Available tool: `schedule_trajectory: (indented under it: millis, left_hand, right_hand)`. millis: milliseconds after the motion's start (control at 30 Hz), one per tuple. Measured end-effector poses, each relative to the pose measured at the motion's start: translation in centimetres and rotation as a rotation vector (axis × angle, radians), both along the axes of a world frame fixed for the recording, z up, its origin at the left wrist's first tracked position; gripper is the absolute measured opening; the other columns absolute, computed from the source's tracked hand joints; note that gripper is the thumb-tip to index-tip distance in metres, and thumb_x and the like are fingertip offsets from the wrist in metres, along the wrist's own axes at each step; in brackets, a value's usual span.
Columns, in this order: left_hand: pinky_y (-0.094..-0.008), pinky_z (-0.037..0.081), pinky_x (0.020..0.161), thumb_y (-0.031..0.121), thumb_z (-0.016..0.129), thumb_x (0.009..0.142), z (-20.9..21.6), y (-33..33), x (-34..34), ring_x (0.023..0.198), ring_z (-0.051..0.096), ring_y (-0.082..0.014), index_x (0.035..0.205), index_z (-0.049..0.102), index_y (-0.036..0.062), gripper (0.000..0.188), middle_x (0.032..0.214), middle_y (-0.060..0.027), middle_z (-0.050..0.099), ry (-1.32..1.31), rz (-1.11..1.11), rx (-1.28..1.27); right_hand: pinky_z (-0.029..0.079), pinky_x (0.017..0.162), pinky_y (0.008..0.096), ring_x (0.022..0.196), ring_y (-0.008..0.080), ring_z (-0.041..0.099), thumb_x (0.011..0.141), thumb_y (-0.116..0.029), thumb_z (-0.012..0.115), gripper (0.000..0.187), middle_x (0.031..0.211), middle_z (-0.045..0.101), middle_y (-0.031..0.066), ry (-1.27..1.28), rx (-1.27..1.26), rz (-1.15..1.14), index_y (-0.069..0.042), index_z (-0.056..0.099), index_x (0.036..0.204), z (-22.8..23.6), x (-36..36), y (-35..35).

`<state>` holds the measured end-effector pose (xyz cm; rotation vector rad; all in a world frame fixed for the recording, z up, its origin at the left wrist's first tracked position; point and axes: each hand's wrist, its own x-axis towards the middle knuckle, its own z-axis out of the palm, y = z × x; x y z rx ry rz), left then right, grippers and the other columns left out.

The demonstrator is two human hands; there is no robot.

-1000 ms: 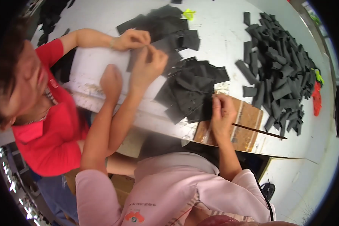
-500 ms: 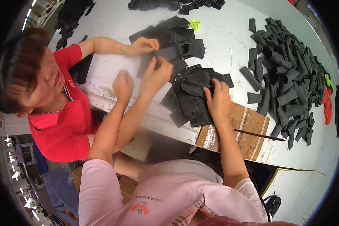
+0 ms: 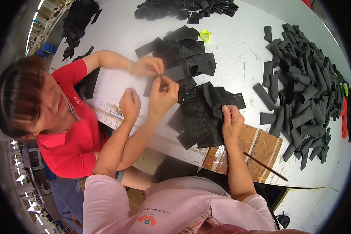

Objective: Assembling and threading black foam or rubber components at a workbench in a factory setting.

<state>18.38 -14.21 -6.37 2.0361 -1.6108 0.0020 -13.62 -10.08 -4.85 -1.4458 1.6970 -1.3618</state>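
My right hand (image 3: 233,119) pinches the right edge of a black fabric piece (image 3: 212,101) between thumb and fingers. That piece lies partly raised and folded on a stack of stitched black fabric pieces (image 3: 197,123) at the near table edge. My left hand (image 3: 130,103) rests curled on the white table, left of the stack, with nothing seen in it. Beyond it, a co-worker in a red shirt brings both hands (image 3: 163,93) together in a pinch over the far black pieces. What those fingertips hold is too small to make out.
A large heap of black fabric tubes (image 3: 300,89) covers the right of the table (image 3: 238,54). More black pieces (image 3: 163,9) lie at the far side. A yellow-green strip (image 3: 205,36) lies beyond the stack. Near the front edge are a brown board (image 3: 257,144) and a thin dark rod (image 3: 265,165).
My right hand has gone from lying on the fabric with fingers spread to pinching its edge, and the fabric is lifted more. My left hand stays curled. The whole view has shifted slightly.
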Motion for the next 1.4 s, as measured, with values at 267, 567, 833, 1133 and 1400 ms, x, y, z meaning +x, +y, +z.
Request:
schedule_trajectory:
  millis: [267, 567, 833, 1133, 1400]
  left_hand:
    - [-0.0339, 0.038, 0.047, 0.01, 0.049, 0.079, -0.5, 0.3, 0.4, 0.047, 0.047, -0.0222, 0.077, 0.05, 0.0017, 0.008, 0.054, -0.0089, 0.048, -0.029, -0.035, -0.038]
    - [-0.0283, 0.04, 0.051, 0.007, 0.049, 0.081, -0.6, 0.4, 0.5, 0.054, 0.051, -0.0156, 0.084, 0.053, 0.0017, 0.007, 0.061, -0.0067, 0.053, 0.371, 0.023, -0.109]
    - [-0.0305, 0.043, 0.066, 0.006, 0.049, 0.076, 9.0, -23.1, -5.2, 0.07, 0.055, -0.0256, 0.099, 0.054, 0.0038, 0.023, 0.078, -0.0142, 0.056, 0.129, -0.346, -0.388]
    - [-0.0337, 0.045, 0.073, 0.027, 0.071, 0.061, 0.1, -38.3, -4.8, 0.079, 0.06, -0.0269, 0.079, 0.063, 0.0029, 0.031, 0.083, -0.0136, 0.063, 0.231, 0.355, 0.004]
    - [-0.0375, 0.045, 0.064, 0.011, 0.058, 0.063, 3.1, -34.7, -7.3, 0.064, 0.058, -0.0304, 0.068, 0.059, 0.0005, 0.012, 0.066, -0.014, 0.06, 0.349, 0.276, -0.475]
  right_hand:
    - [0.036, 0.048, 0.0345, 0.051, 0.0274, 0.047, 0.083, -0.011, 0.053, 0.021, 0.059, 0.048, 0.0132, 0.119, 0.042, 0.056, 0.002, 0.05, 0.066, 0.6, 0.3, 0.1]
    - [0.039, 0.059, 0.0267, 0.065, 0.0209, 0.047, 0.076, -0.001, 0.055, 0.013, 0.08, 0.049, 0.0119, -0.063, -0.01, -0.033, 0.002, 0.052, 0.088, 0.7, 0.4, -0.1]
    - [0.036, 0.07, 0.0255, 0.082, 0.0184, 0.04, 0.076, 0.005, 0.047, 0.027, 0.097, 0.04, 0.0122, -0.166, -0.014, -0.023, 0.002, 0.047, 0.102, 0.3, -0.3, 0.7]
    - [0.036, 0.072, 0.0247, 0.083, 0.019, 0.041, 0.077, 0.006, 0.041, 0.021, 0.097, 0.04, 0.0123, -0.034, 0.067, 0.071, 0.0, 0.046, 0.097, 0.1, -0.9, 0.6]
    - [0.039, 0.067, 0.0318, 0.075, 0.0272, 0.046, 0.071, 0.006, 0.051, 0.02, 0.084, 0.047, 0.0146, 0.051, 0.011, -0.008, 0.0, 0.051, 0.09, 1.0, -0.5, 0.2]
